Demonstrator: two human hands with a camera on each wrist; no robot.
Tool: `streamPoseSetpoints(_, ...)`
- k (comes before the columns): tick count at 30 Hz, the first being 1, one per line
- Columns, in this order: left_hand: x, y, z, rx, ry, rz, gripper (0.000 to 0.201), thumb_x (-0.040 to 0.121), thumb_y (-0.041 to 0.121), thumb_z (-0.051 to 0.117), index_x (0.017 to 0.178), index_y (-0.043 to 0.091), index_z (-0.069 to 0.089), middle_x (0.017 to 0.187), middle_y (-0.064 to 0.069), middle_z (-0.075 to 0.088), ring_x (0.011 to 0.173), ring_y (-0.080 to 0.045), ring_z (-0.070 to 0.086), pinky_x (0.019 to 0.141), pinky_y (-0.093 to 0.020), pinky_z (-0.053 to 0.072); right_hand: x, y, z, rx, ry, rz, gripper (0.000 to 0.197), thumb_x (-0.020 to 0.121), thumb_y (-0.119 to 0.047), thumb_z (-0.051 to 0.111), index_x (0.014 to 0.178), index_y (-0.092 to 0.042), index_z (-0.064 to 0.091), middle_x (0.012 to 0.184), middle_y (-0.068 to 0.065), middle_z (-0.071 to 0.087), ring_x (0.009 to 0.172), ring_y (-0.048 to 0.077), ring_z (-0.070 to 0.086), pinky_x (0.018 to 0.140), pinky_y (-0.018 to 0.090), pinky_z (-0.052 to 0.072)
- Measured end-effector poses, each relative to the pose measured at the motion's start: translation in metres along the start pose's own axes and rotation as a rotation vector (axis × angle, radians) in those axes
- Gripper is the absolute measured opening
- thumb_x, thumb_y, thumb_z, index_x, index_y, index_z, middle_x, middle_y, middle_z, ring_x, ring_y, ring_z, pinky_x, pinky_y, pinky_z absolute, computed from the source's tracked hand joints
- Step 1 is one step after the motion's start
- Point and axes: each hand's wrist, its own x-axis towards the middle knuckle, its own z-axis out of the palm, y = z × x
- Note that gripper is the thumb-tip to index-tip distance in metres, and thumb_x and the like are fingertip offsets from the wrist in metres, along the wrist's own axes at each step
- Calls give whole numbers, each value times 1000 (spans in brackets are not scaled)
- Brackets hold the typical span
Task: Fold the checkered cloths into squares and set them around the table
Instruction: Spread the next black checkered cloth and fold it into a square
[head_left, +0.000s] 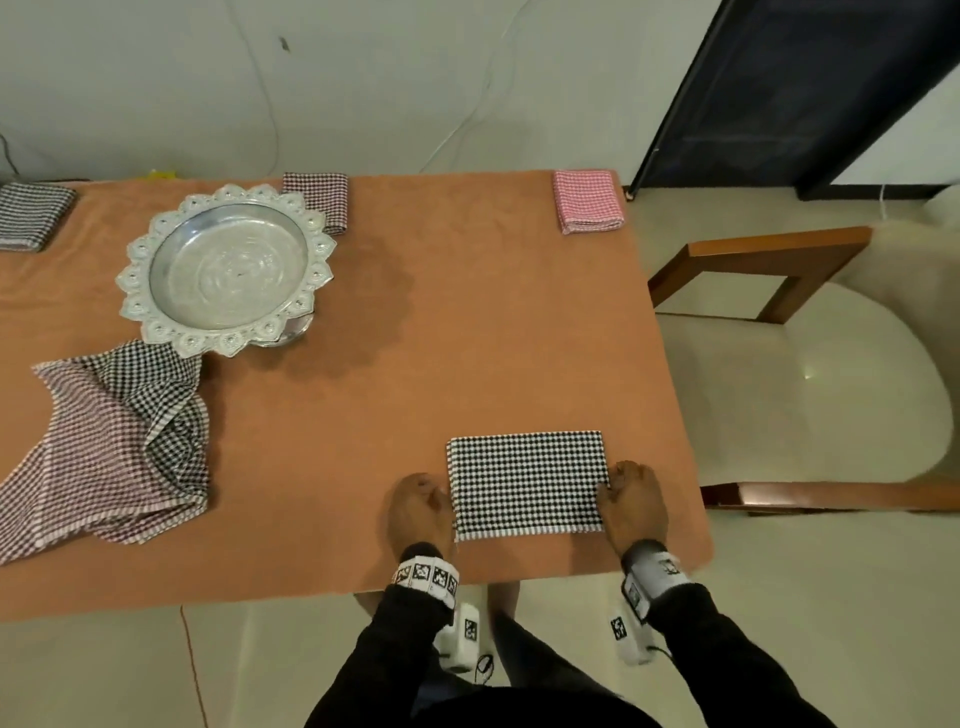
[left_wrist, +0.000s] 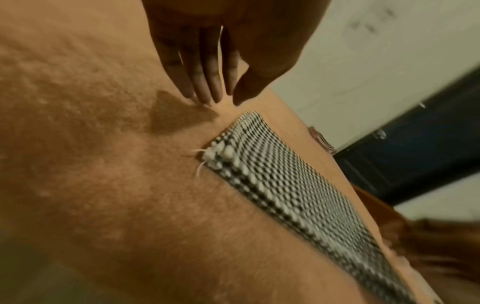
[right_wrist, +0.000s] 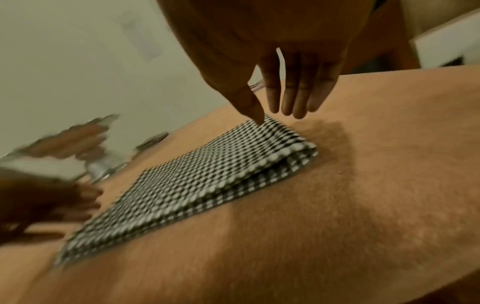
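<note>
Two flat-fingered hands, left hand (head_left: 420, 509) and right hand (head_left: 635, 501), flank one folded black-checked cloth (head_left: 527, 484); three folded cloths sit farther off.

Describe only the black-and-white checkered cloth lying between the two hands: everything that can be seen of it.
The black-and-white checkered cloth is woven fabric folded into a flat rectangle, several layers showing along its near edge, which carries a white border with loose threads at one corner. It lies on the orange table covering near the front right corner. The right hand touches its right edge with the thumb; the left hand lies flat beside its left edge, contact unclear.
</note>
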Motion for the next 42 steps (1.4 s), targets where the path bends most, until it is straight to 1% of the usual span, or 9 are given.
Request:
streamPoseSetpoints(3,-10,6,11,216,39,363,38,94,22,50,131,18,57,139,-5,54,131,-26,44,112,-42,40,-17,-27,24,-160,54,-291,39,92,-23,51,127,-11,61,132,12,60,118,31,59,101,46,49)
streamPoseSetpoints(6,-1,20,31,447,-103,541,60,98,28,37,156,16,30,166,-11,20,154,-31,15,124,-48,21,-31,-66,59,-197,-75,-476,66,88,-26,56,151,-12,44,162,9,36,151,27,31,123,49,28)
streamPoseSetpoints(9,15,13,45,588,-197,567,65,101,33,27,161,14,10,169,-8,-5,156,-26,-6,126,-50,8,-33,-95,90,-283,-164,-565,70,99,-34,47,162,-13,22,171,5,11,159,19,5,127,41,6)
streamPoseSetpoints(12,19,7,47,601,-199,554,68,99,33,22,161,13,3,169,-5,-8,156,-22,-9,126,-51,9,-28,-99,101,-287,-195,-527,63,108,-41,22,164,-14,8,172,2,-1,158,15,-6,127,39,2)
streamPoseSetpoints(19,14,10,43,625,-189,533,75,101,43,26,160,11,-7,169,-6,-15,156,-22,-10,126,-52,7,-8,-56,78,-350,-181,-467,76,106,-57,20,163,-14,-8,171,2,-16,157,17,-14,129,42,-2)
streamPoseSetpoints(23,14,11,41,607,-195,524,75,102,44,26,160,12,-7,169,-5,-15,156,-21,-10,126,-52,8,14,-5,48,-331,-111,-372,76,104,-52,24,163,-13,-6,172,3,-11,159,19,-7,128,48,12)
streamPoseSetpoints(37,16,20,36,655,-262,473,72,102,46,18,160,11,-9,168,-7,-17,156,-24,-9,125,-55,7,28,10,34,-231,-190,-384,79,103,-53,30,163,-16,-6,171,1,-12,158,16,-10,128,40,-2)
streamPoseSetpoints(40,13,32,28,714,-333,429,74,100,46,22,161,14,-5,167,-8,-19,156,-27,-11,123,-59,6,23,9,29,-94,-152,-298,75,101,-41,42,163,-13,11,172,5,7,158,21,8,128,41,10)
streamPoseSetpoints(42,-1,45,20,720,-359,456,78,98,43,39,161,17,2,169,-10,-9,156,-29,-8,123,-60,6,15,9,24,-1,-63,-217,70,96,-27,56,158,-10,28,164,12,30,150,27,28,125,43,22)
